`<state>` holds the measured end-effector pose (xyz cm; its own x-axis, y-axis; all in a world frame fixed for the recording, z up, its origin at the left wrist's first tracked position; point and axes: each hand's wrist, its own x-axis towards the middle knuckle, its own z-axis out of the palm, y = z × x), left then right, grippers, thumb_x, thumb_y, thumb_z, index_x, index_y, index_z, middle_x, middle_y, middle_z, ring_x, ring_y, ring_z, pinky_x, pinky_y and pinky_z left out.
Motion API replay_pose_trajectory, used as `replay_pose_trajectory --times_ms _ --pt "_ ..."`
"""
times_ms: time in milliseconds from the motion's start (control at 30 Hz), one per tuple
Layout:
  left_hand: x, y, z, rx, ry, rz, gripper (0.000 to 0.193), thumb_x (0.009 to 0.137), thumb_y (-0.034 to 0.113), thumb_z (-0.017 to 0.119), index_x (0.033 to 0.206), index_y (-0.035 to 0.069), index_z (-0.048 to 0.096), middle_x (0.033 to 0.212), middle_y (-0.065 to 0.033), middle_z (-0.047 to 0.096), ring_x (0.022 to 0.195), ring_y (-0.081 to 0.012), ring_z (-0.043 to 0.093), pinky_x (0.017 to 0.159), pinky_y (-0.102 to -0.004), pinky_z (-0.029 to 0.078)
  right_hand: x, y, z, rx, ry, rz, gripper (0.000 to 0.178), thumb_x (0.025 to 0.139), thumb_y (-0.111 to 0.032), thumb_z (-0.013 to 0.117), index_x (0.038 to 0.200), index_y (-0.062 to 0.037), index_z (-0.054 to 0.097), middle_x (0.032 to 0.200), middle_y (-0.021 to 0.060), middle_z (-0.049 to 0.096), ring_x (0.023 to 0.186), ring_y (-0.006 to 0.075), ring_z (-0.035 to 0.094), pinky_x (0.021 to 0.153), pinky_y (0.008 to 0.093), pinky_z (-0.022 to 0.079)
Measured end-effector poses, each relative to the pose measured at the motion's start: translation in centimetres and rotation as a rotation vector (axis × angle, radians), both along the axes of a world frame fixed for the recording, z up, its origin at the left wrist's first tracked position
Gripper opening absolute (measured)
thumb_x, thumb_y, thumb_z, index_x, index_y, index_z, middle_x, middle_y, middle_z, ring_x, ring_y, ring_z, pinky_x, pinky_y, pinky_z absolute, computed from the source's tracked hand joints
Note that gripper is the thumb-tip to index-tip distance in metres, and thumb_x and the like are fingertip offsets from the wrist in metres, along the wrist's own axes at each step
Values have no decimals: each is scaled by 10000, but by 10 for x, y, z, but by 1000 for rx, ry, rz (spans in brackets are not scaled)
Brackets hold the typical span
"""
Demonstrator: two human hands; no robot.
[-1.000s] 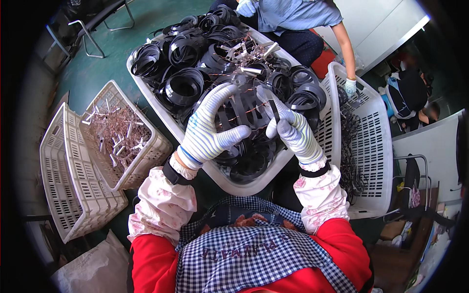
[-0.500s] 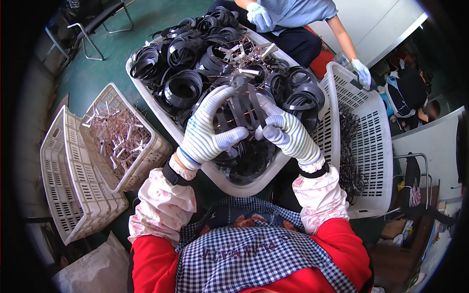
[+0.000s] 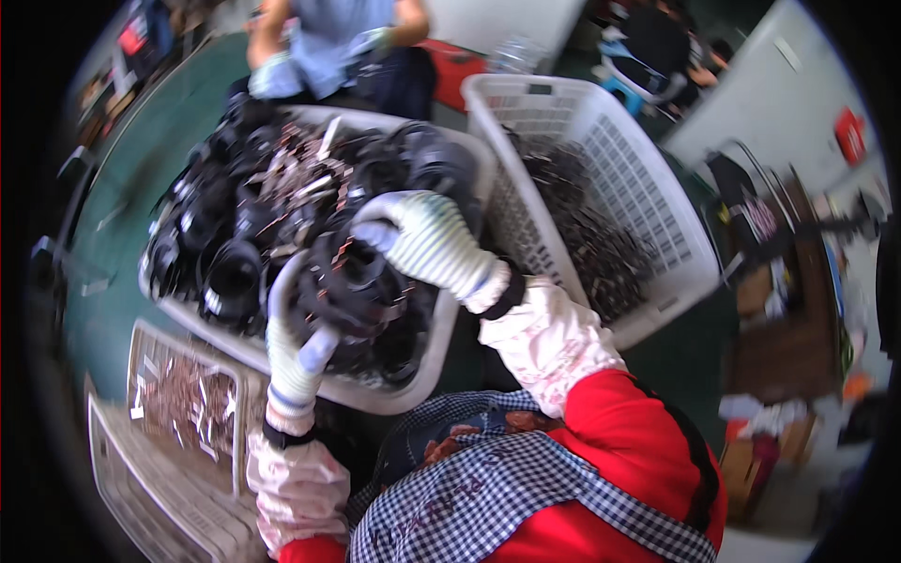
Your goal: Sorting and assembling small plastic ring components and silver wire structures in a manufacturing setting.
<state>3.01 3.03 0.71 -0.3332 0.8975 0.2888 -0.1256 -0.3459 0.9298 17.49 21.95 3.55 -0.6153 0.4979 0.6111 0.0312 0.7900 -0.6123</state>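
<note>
My left hand (image 3: 298, 352), in a striped white glove with grey fingertips, is closed round the side of a loose coil of black strip (image 3: 361, 296) with thin copper wires on it. My right hand (image 3: 432, 239), gloved alike, is over the coil's upper edge with fingers curled together. A twisted copper wire (image 3: 343, 251) shows beside its fingertips; blur hides what they pinch. Both hands are above a white tub (image 3: 380, 402) heaped with black strip coils (image 3: 232, 278). Copper wires and pale flat pieces (image 3: 298, 183) lie on top of the heap.
A white slotted crate (image 3: 648, 178) holding dark strips (image 3: 601, 249) stands right of the tub. Lower left, a crate (image 3: 242, 422) contains copper wires with pale pieces (image 3: 188, 403), beside another crate (image 3: 141, 488). A gloved co-worker (image 3: 338, 47) sits beyond the tub.
The view has swung right, so the tub appears further left. My left hand keeps hold of the black strip; my right hand has moved over its top, fingers more curled. The co-worker's hands are closer together.
</note>
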Motion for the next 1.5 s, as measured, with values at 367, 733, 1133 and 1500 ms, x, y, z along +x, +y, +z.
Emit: replay_pose_trajectory --times_ms 367,733,1133,1500 --pt "-10 21 -20 -46 253 170 1134 795 672 765 1616 104 229 1624 -145 317 1224 -246 571 985 -364 488 253 106 58 225 -449 -1019 300 949 -359 638 1004 -78 728 897 178 733 873 384 705 794 471 549" --pt "-10 25 -31 -78 249 263 704 994 313 633 1577 66 326 1574 -116 414 1201 -251 599 1005 -382 494 423 175 -147 -228 -1245 -1216 349 961 -403 596 1122 -112 702 1062 197 728 1036 409 687 852 543 547" --pt "-44 9 -22 -136 -198 528 484 1049 395 553 1405 68 524 1347 -124 605 983 -210 679 850 -345 553 85 92 5 36 -440 -335 277 981 -267 647 1187 -97 721 1061 141 741 966 311 717 851 394 552" --pt "-65 -11 -31 -386 -446 180 659 978 537 614 1367 10 541 1249 -155 660 867 -199 695 772 -336 579 -114 5 38 229 -451 -24 358 992 -433 580 1080 -115 720 965 183 731 920 418 683 822 507 541"
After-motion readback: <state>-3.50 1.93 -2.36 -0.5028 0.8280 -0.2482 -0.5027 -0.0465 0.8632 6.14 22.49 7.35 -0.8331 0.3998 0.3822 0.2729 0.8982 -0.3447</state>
